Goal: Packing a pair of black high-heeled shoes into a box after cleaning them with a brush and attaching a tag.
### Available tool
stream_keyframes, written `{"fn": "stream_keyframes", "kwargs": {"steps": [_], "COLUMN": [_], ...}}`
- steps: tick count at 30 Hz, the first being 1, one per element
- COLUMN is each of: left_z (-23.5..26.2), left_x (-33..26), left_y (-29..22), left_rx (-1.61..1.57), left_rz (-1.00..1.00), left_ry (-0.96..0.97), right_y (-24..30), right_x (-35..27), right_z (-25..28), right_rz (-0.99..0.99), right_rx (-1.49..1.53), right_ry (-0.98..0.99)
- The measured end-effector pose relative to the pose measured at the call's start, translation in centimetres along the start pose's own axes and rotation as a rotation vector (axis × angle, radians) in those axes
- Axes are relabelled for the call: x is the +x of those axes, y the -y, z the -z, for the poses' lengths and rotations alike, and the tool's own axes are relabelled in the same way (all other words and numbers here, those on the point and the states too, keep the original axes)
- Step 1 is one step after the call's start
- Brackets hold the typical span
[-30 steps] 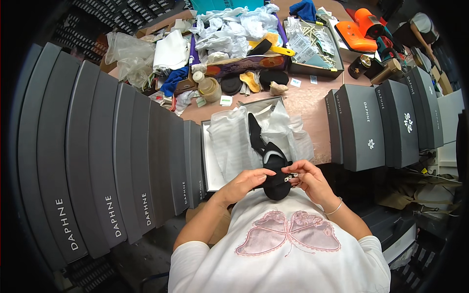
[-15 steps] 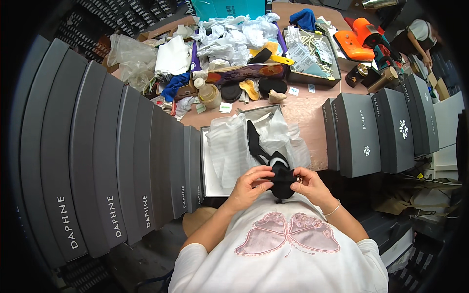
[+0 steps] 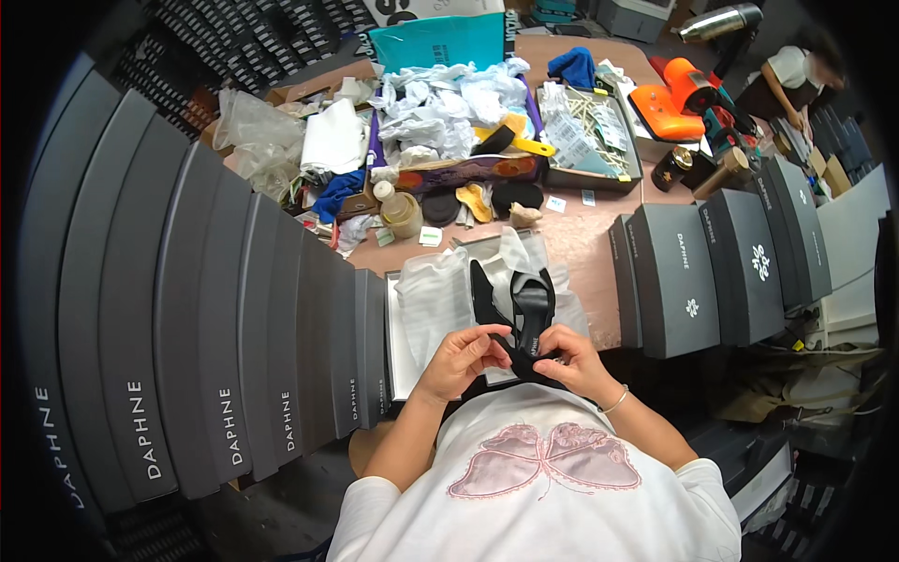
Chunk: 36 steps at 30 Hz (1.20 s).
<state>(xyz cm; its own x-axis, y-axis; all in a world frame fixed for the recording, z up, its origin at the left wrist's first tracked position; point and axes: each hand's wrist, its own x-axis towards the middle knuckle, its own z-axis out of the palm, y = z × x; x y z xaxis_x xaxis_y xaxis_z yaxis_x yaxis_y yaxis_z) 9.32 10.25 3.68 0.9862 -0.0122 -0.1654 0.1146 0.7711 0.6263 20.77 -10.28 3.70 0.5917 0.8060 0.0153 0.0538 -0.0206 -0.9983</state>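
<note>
Close to my body, a black high-heeled shoe (image 3: pixel 534 304) lies with its insole facing up and its toe pointing away from me. My right hand (image 3: pixel 569 361) is closed on its near end, fingers and thumb pinched together. At the left side of that same end, my left hand (image 3: pixel 466 361) pinches the black edge with thumb and fingertips. A second black shoe (image 3: pixel 481 292) rests on its side just to the left, in the open shoebox (image 3: pixel 397 348). White tissue paper (image 3: pixel 433 292) spreads over the box, partly under the shoes.
Tall dark grey shoeboxes (image 3: pixel 192 328) stand in a row at left, with more shoeboxes (image 3: pixel 679 272) at right. Beyond are a pump bottle (image 3: pixel 401 212), a box of crumpled paper (image 3: pixel 468 176), a yellow-handled brush (image 3: pixel 534 147) and an orange device (image 3: pixel 667 112). Another person (image 3: pixel 791 80) works at far right.
The held shoe has turned from standing tilted up to lying insole-up, farther into the box. Both hands have shifted slightly and still grip it. The view has tilted a little.
</note>
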Motion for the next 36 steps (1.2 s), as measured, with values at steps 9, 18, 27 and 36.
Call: {"fn": "stream_keyframes", "kwargs": {"steps": [9, 18, 27, 36], "left_z": [5.9, 4.2, 4.8, 4.4], "left_x": [-1.0, -1.4, -4.5, -4.7], "left_y": [6.7, 4.2, 4.1, 5.9], "left_rx": [0.540, 0.786, 0.113, -0.230], "left_rz": [0.037, -0.009, 0.115, -0.018], "left_ry": [-0.510, -0.584, -0.459, -0.547], "right_y": [-6.7, -7.8, -16.9, -19.5], "right_x": [2.4, 26.2, 34.7, 32.7], "right_z": [1.1, 0.5, -5.6, -2.7], "right_rz": [-0.193, 0.085, -0.248, 0.078], "right_rx": [-0.222, -0.652, -1.293, -0.785], "right_ry": [0.662, 0.258, 0.825, 0.434]}}
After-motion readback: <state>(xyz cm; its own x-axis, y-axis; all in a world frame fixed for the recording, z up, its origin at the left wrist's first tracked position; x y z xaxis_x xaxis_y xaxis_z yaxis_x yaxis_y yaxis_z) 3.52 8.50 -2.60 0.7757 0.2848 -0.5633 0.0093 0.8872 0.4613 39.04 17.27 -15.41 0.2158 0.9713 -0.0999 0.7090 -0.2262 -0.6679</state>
